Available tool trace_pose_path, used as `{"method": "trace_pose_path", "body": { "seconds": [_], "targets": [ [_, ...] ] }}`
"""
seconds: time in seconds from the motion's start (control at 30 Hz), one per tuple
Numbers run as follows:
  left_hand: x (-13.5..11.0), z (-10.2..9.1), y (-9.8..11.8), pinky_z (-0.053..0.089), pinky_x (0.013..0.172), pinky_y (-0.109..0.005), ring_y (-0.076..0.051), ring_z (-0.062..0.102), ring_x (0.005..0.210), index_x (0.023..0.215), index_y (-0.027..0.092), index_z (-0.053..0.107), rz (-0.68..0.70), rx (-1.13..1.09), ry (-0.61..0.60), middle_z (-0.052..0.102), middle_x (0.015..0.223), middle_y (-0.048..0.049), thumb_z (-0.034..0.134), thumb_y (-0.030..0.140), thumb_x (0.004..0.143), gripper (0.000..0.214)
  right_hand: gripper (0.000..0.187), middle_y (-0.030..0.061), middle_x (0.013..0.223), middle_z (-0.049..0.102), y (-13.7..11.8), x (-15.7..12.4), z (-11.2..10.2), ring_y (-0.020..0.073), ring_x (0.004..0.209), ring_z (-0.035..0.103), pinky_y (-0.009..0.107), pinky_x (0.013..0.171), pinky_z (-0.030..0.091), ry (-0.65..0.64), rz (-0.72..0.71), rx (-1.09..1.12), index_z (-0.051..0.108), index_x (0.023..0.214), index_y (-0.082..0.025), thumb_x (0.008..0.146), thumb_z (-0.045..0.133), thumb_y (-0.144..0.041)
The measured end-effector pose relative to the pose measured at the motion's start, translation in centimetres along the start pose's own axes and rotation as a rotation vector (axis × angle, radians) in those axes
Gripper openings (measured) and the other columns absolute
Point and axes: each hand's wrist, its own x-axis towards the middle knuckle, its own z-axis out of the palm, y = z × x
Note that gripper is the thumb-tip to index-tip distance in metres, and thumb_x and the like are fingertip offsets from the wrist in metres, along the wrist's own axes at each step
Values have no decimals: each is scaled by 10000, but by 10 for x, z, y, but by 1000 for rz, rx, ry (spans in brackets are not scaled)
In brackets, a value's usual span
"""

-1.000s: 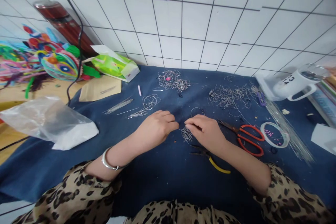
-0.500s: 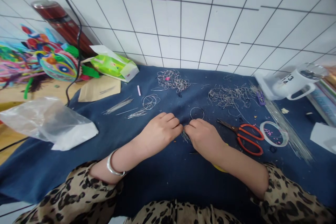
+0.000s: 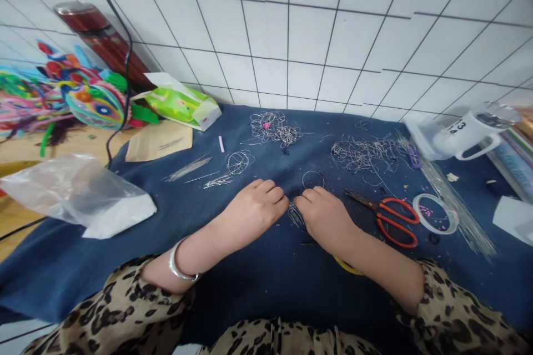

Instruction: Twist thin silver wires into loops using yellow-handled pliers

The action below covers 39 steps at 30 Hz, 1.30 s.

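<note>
Over the dark blue cloth [image 3: 250, 277], my left hand [image 3: 261, 206] and my right hand [image 3: 322, 213] are close together with fingers curled and pinched. Between and under them shows a small bundle of bent thin wire [image 3: 295, 214], and my right hand closes on it. The left fingertips meet its near side; their exact hold is hidden. A thin wire ring [image 3: 313, 179] appears just beyond my right hand. Red-handled scissors [image 3: 397, 216] lie to the right, blades toward my right hand. Part of a yellow-handled tool [image 3: 348, 267] shows under my right forearm.
Tangled wire heaps [image 3: 362, 152] and wire flowers [image 3: 272, 128] lie at the back. Straight wires [image 3: 458, 205] and a round dish of pink beads [image 3: 437, 227] are on the right, near a white mug [image 3: 470, 136]. A plastic bag [image 3: 79, 188] lies left.
My hands have parted slightly, the left shifting a little left and the right a little right. More of the wire bundle shows between them.
</note>
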Motion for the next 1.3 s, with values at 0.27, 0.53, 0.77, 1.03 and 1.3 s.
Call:
{"method": "trace_pose_path", "body": {
  "seconds": [0.27,0.53,0.77,1.03,1.3],
  "targets": [
    [0,3,3,407,640,-334,-195,461,707,820,154,587,-103,-8,22,555,750,-63,458,105,819,138,173,38,777,543,0,1,2,157,764,463,271,722,366,3,68,50,548,776,-174,840,405,-101],
    [-2,14,-2,442,722,-312,-178,539,783,870,154,629,-274,-336,186,607,800,-58,441,62,805,219,138,12,799,602,4,4,5,118,772,538,241,731,395,57,206,479,614,843,-194,828,482,-158],
    [3,18,-2,441,651,-248,-125,552,685,777,173,645,-588,-941,266,619,745,-13,568,183,785,79,69,-31,640,580,8,8,7,91,596,530,235,605,432,43,468,1127,620,778,-187,755,562,-216],
    [8,29,8,429,555,-196,-81,494,608,744,130,588,-765,-1702,312,554,677,8,658,233,728,126,125,-16,666,588,2,11,5,92,581,551,264,592,491,97,598,1590,616,760,-153,692,645,-254],
    [11,29,16,424,567,-191,-71,518,593,730,123,578,-803,-1922,348,567,652,10,662,192,730,109,109,-28,619,573,-3,9,11,89,585,547,259,601,486,176,576,1654,615,760,-165,710,648,-256]
  ]
}}
